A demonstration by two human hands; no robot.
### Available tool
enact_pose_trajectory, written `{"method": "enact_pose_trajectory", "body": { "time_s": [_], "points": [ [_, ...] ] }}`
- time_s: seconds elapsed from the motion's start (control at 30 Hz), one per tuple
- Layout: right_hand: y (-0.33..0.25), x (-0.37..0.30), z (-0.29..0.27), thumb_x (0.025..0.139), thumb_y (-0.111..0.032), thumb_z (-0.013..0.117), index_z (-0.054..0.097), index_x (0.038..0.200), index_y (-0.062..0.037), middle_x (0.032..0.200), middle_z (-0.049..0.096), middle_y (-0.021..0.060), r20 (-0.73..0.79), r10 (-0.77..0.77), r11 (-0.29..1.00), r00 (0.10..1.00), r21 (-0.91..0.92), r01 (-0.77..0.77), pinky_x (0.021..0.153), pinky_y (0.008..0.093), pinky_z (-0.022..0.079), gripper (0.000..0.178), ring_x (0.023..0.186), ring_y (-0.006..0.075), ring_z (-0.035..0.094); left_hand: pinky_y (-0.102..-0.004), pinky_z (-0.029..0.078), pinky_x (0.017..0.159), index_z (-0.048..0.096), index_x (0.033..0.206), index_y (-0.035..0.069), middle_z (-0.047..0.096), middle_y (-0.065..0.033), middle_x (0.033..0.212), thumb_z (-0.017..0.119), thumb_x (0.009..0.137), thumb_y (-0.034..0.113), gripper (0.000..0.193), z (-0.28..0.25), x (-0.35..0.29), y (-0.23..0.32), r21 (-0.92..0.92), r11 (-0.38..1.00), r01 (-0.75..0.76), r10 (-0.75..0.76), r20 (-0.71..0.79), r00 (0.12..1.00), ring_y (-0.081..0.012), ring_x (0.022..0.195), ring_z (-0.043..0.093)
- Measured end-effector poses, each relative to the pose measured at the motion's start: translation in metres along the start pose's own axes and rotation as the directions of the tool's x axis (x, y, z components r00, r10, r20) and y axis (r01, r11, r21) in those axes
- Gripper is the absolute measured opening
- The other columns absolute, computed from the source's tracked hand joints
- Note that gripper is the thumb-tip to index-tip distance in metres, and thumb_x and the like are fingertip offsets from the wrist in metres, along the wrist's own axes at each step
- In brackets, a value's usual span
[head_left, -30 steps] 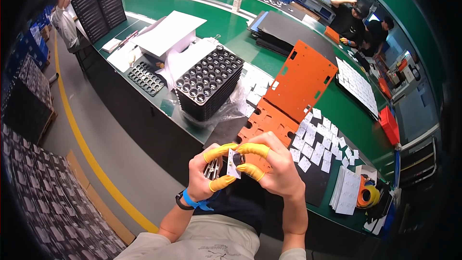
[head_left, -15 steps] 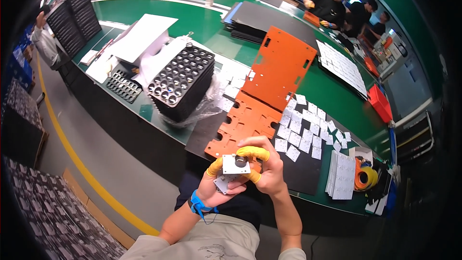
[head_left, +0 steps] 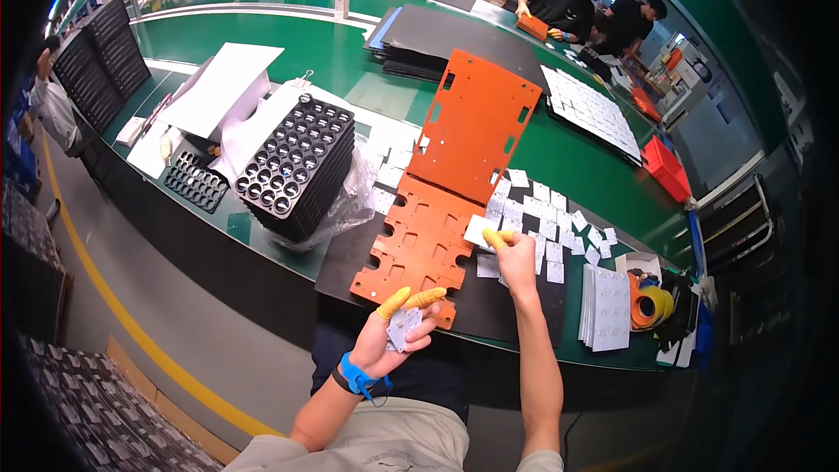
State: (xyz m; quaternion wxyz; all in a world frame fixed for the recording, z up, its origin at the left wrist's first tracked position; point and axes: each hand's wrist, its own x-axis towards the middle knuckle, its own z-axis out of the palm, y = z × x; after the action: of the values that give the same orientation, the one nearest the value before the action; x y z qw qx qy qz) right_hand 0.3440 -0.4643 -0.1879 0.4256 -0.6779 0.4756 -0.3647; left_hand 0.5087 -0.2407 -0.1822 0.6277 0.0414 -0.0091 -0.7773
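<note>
At the right edge of the orange fixture (head_left: 418,240), a white board (head_left: 475,229) is pinched in a narrow grip by the right hand (head_left: 517,260), yellow finger covers (head_left: 495,240) being worn; whether it is being lifted or laid down cannot be told. Nearer the body than that grip, at least one grey-white board (head_left: 404,329) is cradled by the left hand (head_left: 376,350), thumb and forefinger held apart above it. Change noted: a moment ago a board with a black round part was held between both hands; now they are well separated, so the joint handling is judged interrupted. The black part is not made out in either grip. Right of the right-hand grip, loose boards (head_left: 557,272) are spread; left of both grips, a black tray stack (head_left: 332,182) is seen.
</note>
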Motion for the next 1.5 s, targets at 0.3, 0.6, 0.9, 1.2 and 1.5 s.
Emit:
{"method": "enact_pose_trajectory", "body": {
  "time_s": [0.3,0.6,0.9,1.2,1.5],
  "points": [
    [0.010,0.012,0.011,0.095,-0.024,0.072,0.066,0.075,-0.0039,0.056,0.045,-0.0077,0.214,0.337,0.923,0.917,0.115,-0.366,0.038,0.0251,0.021,0.029,0.041,0.0023,0.033,-0.0235,0.035,0.053,0.057,0.134,-0.003,0.050,-0.0021,0.086,0.044,0.107,0.038,0.051,-0.003,-0.010,0.001,-0.059,0.998,-0.037,0.034,-0.058,0.998,-0.0102,0.063,0.040],
    [-0.011,0.021,0.008,0.092,-0.027,0.076,0.074,0.078,0.0045,0.059,0.058,-0.0032,0.219,0.347,0.938,0.912,-0.097,-0.334,0.044,0.0296,0.033,0.034,0.047,0.0054,0.043,-0.0246,0.035,0.058,0.050,0.140,-0.004,0.041,0.0001,0.080,0.045,0.105,0.040,0.057,0.009,-0.005,0.008,-0.035,0.989,-0.147,0.145,-0.052,0.988,-0.0115,0.069,0.038],
    [-0.127,-0.010,0.056,0.087,-0.028,0.080,0.071,0.074,0.0019,0.056,0.058,0.0133,-0.170,-0.314,0.847,0.934,-0.494,0.195,0.051,0.0389,0.042,0.034,0.048,0.0260,0.055,-0.0364,0.053,0.088,0.047,0.143,-0.001,0.059,-0.0098,0.106,0.047,0.106,0.031,0.049,-0.002,-0.028,0.035,0.092,0.948,-0.306,0.318,-0.161,0.934,-0.0242,0.098,0.059],
    [-0.237,0.097,0.249,0.083,-0.033,0.079,0.073,0.105,-0.0043,0.094,0.067,0.0147,0.241,-0.745,0.475,0.622,-0.464,0.748,0.082,0.0429,0.052,0.036,0.093,0.0326,0.065,-0.0267,0.052,0.065,0.055,0.134,0.002,0.062,-0.0041,0.099,0.036,0.110,0.045,0.053,-0.016,-0.061,0.060,0.389,0.854,-0.346,0.418,-0.118,0.901,-0.0134,0.077,0.060],
    [-0.259,0.116,0.267,0.074,-0.028,0.078,0.074,0.078,0.0011,0.082,0.071,0.0238,0.507,-0.450,0.526,0.735,-0.514,0.677,0.077,0.0459,0.056,0.030,0.082,0.0397,0.071,-0.0266,0.046,0.076,0.051,0.137,0.002,0.054,-0.0044,0.108,0.049,0.107,0.034,0.044,-0.034,-0.082,0.078,0.210,0.913,-0.350,0.359,-0.004,0.933,-0.0140,0.088,0.051]
  ]
}}
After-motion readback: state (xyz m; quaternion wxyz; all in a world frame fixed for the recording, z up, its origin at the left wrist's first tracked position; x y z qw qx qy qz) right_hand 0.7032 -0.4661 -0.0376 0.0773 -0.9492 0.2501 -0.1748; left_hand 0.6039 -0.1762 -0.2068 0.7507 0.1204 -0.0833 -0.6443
